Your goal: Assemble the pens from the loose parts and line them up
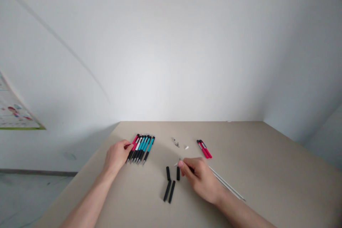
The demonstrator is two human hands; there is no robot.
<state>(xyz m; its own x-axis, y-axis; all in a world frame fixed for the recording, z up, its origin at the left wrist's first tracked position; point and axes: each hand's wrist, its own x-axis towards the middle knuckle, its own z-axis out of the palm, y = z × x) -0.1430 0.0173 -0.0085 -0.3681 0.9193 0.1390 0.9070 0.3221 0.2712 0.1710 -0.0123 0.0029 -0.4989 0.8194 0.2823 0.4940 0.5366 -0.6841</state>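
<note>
A row of assembled pens [146, 149] with pink, white and blue barrels lies side by side at the left. My left hand [119, 155] is at the row's left end, its fingers closed at a pink pen [135, 141]. My right hand [199, 176] is closed in a pinch near the middle, and a small grey tip shows at its fingertips; the rest of what it holds is hidden. Just left of that hand are several black grips [168, 173]. White refills [229, 184] lie partly behind the right hand.
Small metal tips [176, 144] and a white piece [186, 147] lie at the table's middle. Two pink barrels [204, 149] with black ends are right of them. A wall borders the beige table [267, 160] at the back; a poster [16, 110] hangs at far left.
</note>
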